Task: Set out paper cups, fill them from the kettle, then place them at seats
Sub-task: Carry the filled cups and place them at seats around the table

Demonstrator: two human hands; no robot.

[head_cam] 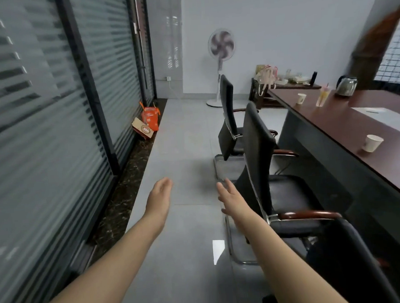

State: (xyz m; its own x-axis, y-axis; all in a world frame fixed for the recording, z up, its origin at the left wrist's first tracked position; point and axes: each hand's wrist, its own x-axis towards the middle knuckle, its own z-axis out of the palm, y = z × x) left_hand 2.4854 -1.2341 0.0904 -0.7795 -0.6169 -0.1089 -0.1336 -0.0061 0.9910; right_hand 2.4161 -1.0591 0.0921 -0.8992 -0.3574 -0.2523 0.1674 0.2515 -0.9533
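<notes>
A long dark-red table [346, 125] runs along the right. One white paper cup [372, 143] stands near its edge by the nearest chair; a second paper cup [301, 98] stands farther back. A steel kettle [346, 86] sits at the far end, with a plastic sleeve of stacked cups [322, 96] beside it. My left hand [159, 197] and my right hand [231, 199] are stretched out over the floor with straight fingers, holding nothing. My right hand is just left of the near chair's back.
Black office chairs [259, 148] [228, 117] line the table's left side, a third at bottom right. A glass partition with blinds [41, 113] bounds the left. An orange bag and a box [150, 120] lie on the floor by it. A standing fan [221, 64] is at the back.
</notes>
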